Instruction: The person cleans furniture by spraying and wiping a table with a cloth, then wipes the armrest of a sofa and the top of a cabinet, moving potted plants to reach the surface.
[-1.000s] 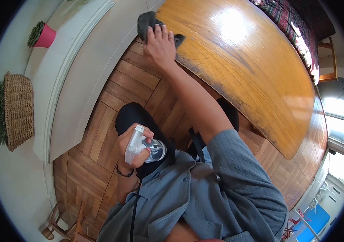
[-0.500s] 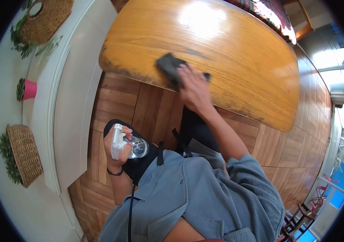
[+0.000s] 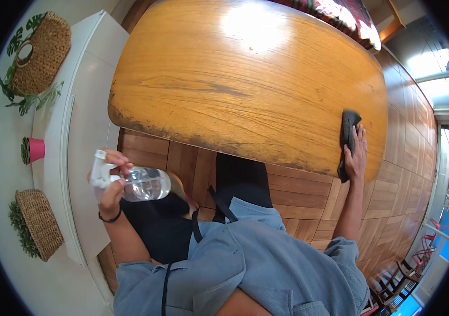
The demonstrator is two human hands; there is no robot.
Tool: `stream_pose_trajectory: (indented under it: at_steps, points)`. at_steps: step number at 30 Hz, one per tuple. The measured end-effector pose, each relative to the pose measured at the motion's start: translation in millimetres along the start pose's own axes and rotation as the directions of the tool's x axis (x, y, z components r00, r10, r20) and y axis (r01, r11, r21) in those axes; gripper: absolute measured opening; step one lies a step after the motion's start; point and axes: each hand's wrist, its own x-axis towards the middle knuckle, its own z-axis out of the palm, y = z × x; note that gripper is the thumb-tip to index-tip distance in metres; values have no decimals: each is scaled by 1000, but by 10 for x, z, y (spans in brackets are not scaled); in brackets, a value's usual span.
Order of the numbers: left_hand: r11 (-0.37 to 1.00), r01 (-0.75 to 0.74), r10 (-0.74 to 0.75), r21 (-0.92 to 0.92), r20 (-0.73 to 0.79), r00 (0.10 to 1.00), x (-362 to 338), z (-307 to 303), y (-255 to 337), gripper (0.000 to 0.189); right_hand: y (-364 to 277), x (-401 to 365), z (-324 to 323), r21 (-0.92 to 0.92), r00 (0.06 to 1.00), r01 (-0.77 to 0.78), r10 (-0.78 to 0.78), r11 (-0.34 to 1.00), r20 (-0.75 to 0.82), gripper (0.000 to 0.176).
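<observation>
My right hand point(image 3: 357, 154) lies with fingers extended on a dark grey cloth point(image 3: 347, 132), pressing it against the wooden table point(image 3: 208, 100) near its right end. Part of the cloth hangs over the front edge. My left hand point(image 3: 113, 181) grips a clear spray bottle point(image 3: 146, 184) by its neck, below the white trigger head point(image 3: 98, 168). The bottle is tilted on its side, with clear liquid inside, and is held off the table at the left. Worn patches and scratches mark the tabletop's front edge.
A white cabinet point(image 3: 85, 110) runs along the left wall, bearing a pink pot point(image 3: 36, 150), a woven basket with a plant point(image 3: 40, 224) and a woven bag point(image 3: 43, 58). Patterned fabric point(image 3: 340, 18) lies beyond the table. Chairs point(image 3: 395, 284) stand at the lower right.
My right hand has swept the cloth from the table's front middle to its right end. My left hand has moved outward to the left, and the bottle has turned more sideways.
</observation>
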Motion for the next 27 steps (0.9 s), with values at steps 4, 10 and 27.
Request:
stream_pose_trajectory:
  at_steps: [4,10,27]
  points:
    - [995,-32,40,96,-85,996,-30,-230,-33,37,-113,163,101,54,995,71,-75,996,68,65]
    - [984,20,-25,180,29,999,82,-392,-216,33,-1348,653,333,46,941,304,-307,952,144,65]
    - [930,73,-8,360,-178,984,-202,-1104,-256,24,-6380,1870,2059,263,542,833,-816,487,-203,56]
